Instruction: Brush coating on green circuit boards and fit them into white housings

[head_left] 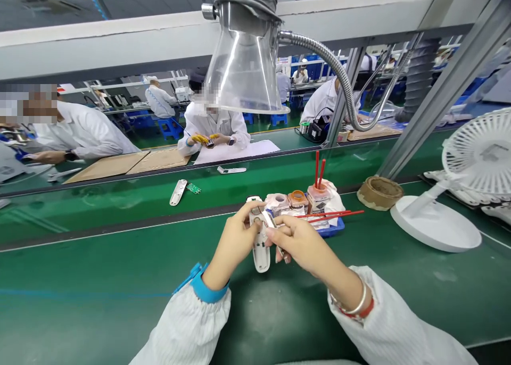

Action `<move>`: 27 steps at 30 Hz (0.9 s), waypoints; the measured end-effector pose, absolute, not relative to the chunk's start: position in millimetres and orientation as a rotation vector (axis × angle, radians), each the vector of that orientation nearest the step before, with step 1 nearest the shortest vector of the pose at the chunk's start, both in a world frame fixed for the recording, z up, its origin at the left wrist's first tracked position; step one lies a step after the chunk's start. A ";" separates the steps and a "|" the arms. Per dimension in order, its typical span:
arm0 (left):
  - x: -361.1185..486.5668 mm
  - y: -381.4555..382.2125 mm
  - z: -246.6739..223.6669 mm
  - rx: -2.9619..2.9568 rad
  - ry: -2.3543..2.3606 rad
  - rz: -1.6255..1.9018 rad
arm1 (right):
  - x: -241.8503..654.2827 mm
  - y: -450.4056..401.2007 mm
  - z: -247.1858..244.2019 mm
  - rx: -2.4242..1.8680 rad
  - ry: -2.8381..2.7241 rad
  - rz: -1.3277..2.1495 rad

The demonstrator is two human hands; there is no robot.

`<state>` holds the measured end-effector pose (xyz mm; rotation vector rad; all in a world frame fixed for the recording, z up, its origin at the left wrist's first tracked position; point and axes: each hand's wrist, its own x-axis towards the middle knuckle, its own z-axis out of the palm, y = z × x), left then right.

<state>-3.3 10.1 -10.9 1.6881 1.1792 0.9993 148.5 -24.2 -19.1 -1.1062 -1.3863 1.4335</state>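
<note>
Above the green bench, my left hand (235,234) grips a long white plastic housing half (261,258), hollow side up, with its lower end pointing toward me. My right hand (305,242) is closed on a small white strip-like piece (269,220) over the housing's upper part. Something small and dark-edged shows below my right fingers; its kind is hidden. A thin dark wire appears near my left fingertips. Whether the strip touches the housing, I cannot tell.
A blue tray (333,230) behind my hands holds small jars and red sticks (335,215). Right stand a brown tape roll (380,193) and white fan (435,224). A clear hood (247,67) hangs overhead. Another housing (178,192) and circuit board (194,188) lie beyond; co-workers sit opposite.
</note>
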 end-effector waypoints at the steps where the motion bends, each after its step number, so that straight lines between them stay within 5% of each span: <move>1: -0.2 13.8 -12.6 1.685 1.165 1.030 | 144.0 -24.8 -20.3 -1.145 -1.400 1.362; 13: 25.9 19.8 -19.6 1.623 1.018 1.247 | 127.9 -30.9 -20.3 -1.286 -1.434 0.708; 27: 25.1 23.4 -20.2 1.924 1.200 1.178 | 139.8 -19.1 -12.1 -1.275 -1.275 1.036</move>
